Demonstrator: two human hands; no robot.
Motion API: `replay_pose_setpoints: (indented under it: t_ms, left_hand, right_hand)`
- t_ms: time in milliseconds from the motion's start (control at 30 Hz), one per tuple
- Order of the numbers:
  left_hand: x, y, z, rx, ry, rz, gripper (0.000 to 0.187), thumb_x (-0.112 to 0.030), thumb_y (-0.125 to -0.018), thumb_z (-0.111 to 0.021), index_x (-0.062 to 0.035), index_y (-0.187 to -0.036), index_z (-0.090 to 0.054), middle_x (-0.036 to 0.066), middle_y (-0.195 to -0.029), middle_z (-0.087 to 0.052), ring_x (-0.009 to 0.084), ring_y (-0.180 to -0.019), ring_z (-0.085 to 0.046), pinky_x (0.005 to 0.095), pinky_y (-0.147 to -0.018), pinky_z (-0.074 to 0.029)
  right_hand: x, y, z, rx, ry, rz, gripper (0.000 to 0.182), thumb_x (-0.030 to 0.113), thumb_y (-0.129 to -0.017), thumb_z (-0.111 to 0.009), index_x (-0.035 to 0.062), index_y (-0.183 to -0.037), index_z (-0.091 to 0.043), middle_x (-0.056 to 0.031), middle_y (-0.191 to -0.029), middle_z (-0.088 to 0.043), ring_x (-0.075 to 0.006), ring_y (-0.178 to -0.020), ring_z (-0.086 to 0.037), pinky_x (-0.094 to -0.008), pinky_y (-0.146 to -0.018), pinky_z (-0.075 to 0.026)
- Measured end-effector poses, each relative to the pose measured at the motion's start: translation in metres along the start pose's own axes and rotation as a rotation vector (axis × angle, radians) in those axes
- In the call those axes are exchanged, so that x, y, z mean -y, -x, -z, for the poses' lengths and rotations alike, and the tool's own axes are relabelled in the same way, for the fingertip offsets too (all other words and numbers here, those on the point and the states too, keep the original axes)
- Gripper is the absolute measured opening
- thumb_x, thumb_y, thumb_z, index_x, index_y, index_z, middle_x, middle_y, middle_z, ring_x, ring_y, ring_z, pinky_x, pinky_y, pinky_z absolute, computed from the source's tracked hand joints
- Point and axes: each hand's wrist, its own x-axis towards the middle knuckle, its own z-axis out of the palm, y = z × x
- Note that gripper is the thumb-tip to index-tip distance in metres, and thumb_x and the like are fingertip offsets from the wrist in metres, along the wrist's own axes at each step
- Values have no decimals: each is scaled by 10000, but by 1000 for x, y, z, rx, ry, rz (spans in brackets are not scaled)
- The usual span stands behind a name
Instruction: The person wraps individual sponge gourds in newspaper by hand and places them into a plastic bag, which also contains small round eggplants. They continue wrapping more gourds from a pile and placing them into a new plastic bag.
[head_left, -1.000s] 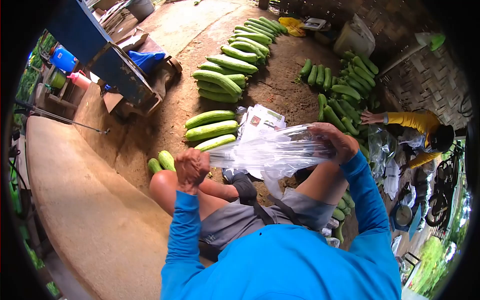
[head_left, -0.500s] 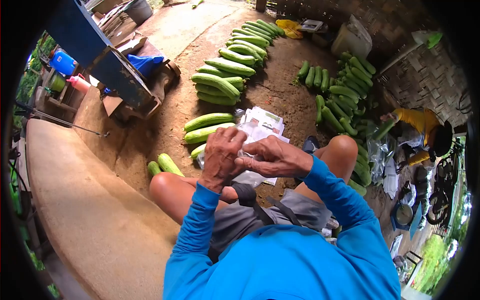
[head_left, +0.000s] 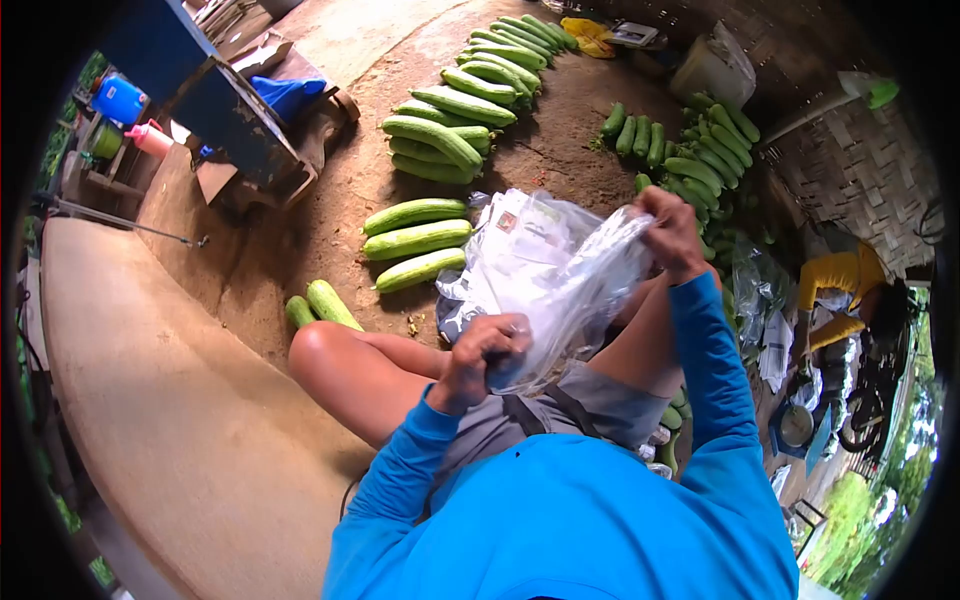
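Note:
A clear plastic bag (head_left: 600, 285) is stretched slantwise over my lap between both hands. My right hand (head_left: 672, 232) is closed on its upper right end, raised above my knee. Lower down, near my shorts, my left hand (head_left: 485, 358) is closed on the bag's near end. White printed papers (head_left: 515, 225) lie on the ground just beyond, partly seen through the plastic. To their left rest several long green gourds (head_left: 418, 240), and two more gourds (head_left: 330, 303) lie by my left knee.
A long row of gourds (head_left: 465, 105) runs away across the dirt floor. Another heap of gourds (head_left: 715, 150) lies at the right. A person in a yellow top (head_left: 840, 285) is at the far right. A low concrete ledge (head_left: 170, 380) curves along my left, with a blue post (head_left: 205, 90) beyond.
My hands, close together before, have moved apart: the right up and to the right, the left down toward my lap. The plastic bag is now spread out between them.

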Motion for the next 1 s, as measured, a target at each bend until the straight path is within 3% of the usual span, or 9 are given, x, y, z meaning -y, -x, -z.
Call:
replay_pose_setpoints:
  t_ms: [100,233,300,433,700,733,833,867,1000]
  left_hand:
    - [8,3,-14,54,123,204,179,-197,-847,-510,-91,-733,-421,-47,-599,-313,45,-490,-276,218,-439,-202]
    - [26,-2,-7,125,79,281,159,-155,-815,-537,-52,-751,-435,-21,-592,-320,89,-477,-308,256,-439,-245]
    - [38,-9,-8,238,-498,-83,190,-151,-786,-563,-16,-785,-431,36,-598,-319,169,-464,-343,326,-447,-300]
    - [46,-7,7,-184,-1082,0,267,-258,-733,-581,6,-730,-541,223,-691,-590,405,-593,-583,460,-571,-459]
    - [1,-20,58,-498,-962,-21,335,-282,-774,-611,10,-641,-512,163,-576,-476,241,-536,-466,380,-528,-372]
    - [-1,-16,55,-521,-951,-100,346,-286,-780,-608,13,-641,-504,165,-574,-464,232,-534,-452,377,-524,-361]
    - [5,-7,59,-540,-842,-90,365,-296,-798,-595,23,-644,-504,189,-583,-477,277,-530,-475,391,-526,-367]
    - [11,-7,58,-633,-1028,-187,353,-300,-810,-575,17,-659,-544,227,-616,-543,353,-542,-549,433,-530,-419]
    - [28,-7,46,-723,-1367,15,355,-327,-818,-548,3,-705,-613,306,-686,-598,441,-639,-637,521,-599,-516]
  right_hand:
    - [-30,-6,42,-175,154,-162,211,120,-755,-673,41,-686,-490,30,-613,-475,-51,-612,-427,-241,-532,-372]
    - [-52,-2,75,-294,346,-108,314,228,-735,-709,8,-687,-490,-76,-588,-458,-108,-580,-440,-284,-539,-404]
    - [-57,-1,79,-305,324,-162,301,219,-749,-704,20,-680,-489,-52,-581,-466,-86,-588,-440,-260,-538,-397]
    - [-51,7,77,-331,117,-143,251,216,-801,-703,45,-724,-537,36,-650,-555,-40,-622,-486,-202,-577,-398]
    - [45,32,34,-453,-1360,-442,185,180,-929,-623,31,-1031,-583,-23,-1010,-626,-92,-862,-603,-242,-801,-529]
    - [-4,34,53,83,-1728,-416,140,118,-937,-597,30,-1043,-576,-37,-999,-622,-107,-880,-601,-247,-831,-519]
    - [1,28,35,-355,-937,-11,159,113,-936,-602,28,-1065,-567,-40,-975,-629,-99,-849,-606,-251,-793,-533]
    - [7,30,33,-259,-731,112,351,254,-924,-625,27,-1180,-548,-43,-1052,-607,-123,-892,-604,-283,-835,-514]
    - [24,53,24,-146,-1098,-113,296,196,-913,-635,43,-1158,-570,-24,-1023,-612,-74,-901,-593,-220,-725,-516]
